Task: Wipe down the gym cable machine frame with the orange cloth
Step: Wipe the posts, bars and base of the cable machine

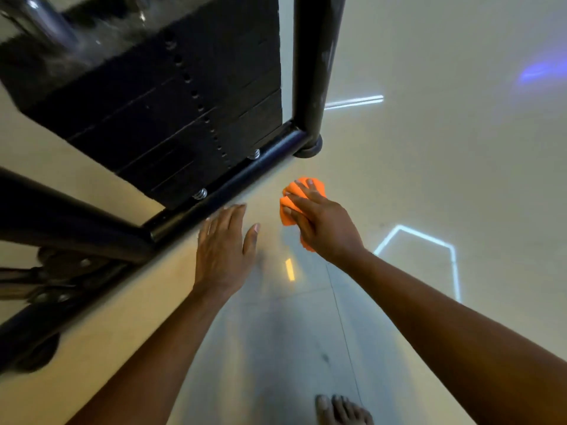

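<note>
Cloth position first: orange cloth (299,204) is sitting bunched in the right hand (322,223), fingers curling over its top and gripping it, a tail of fabric showing below the palm. Cloth is hanging over bare floor (429,179), near the machine but not touching any part of it.

Left hand (225,250) is reaching forward with fingers straight and held close together, thumb spread out to the side, holding nothing. Its fingertips are lying just beside the low horizontal bar (233,176) of the frame; contact cannot be told from this view.

Frame details: black upright post (311,65) is meeting the low bar at a corner with a round foot (310,148) on the floor. Weight stack (153,96) is standing behind the bar, two small springs showing at its base. A bare foot (340,409) is showing at the bottom edge.

Judgement on step: cloth is off the metal, so this is reading as a move between wiping passes, or an approach to the lower frame. Progress cannot be judged; no surface is showing wet or dry difference.

Next move, as estimate: right hand needs to carry the cloth leftward onto the low bar or up to the post, flatten the wad against the tube, then run along its length
</note>
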